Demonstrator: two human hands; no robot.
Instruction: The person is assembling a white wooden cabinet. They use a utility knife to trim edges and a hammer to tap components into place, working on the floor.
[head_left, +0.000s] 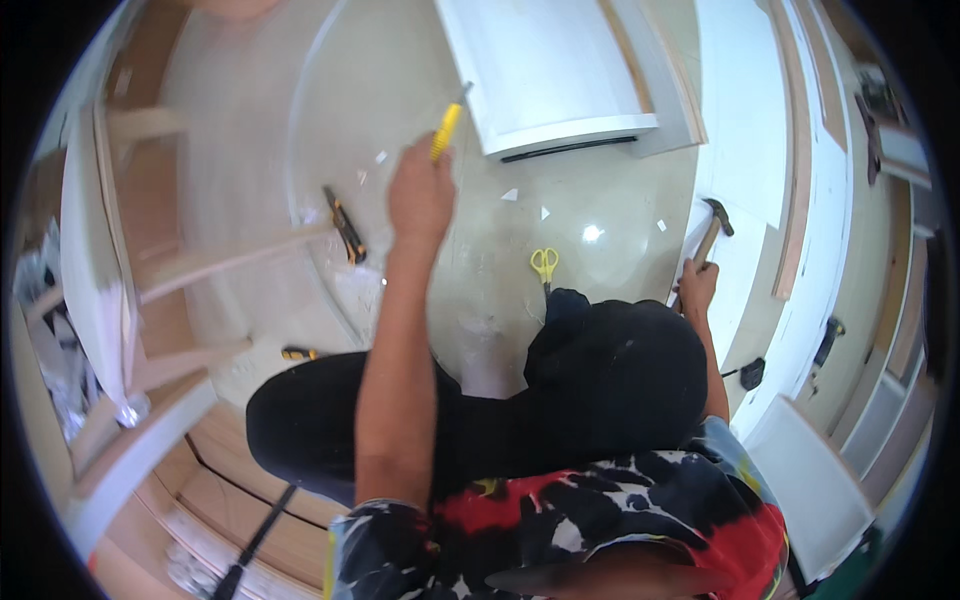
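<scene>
A white, drawer-like piece (pixel 555 60) lies on the floor (pixel 480 220), a black strip along its near edge, its far end cut off. At the left, an open cabinet (pixel 88 225) stands beside crumpled clear plastic (pixel 65 375). The left hand (pixel 420 195) grips a yellow-handled tool (pixel 446 131), its tip at the piece's corner; contact cannot be told. The right hand (pixel 699 284) is closed round a hammer (pixel 710 236) above white panels (pixel 742 130). Yellow-handled scissors (pixel 544 263), blades partly hidden by the dark-clothed knee (pixel 630 350), and a black-and-orange cutter (pixel 346 226) lie between. Blur softens the left side.
</scene>
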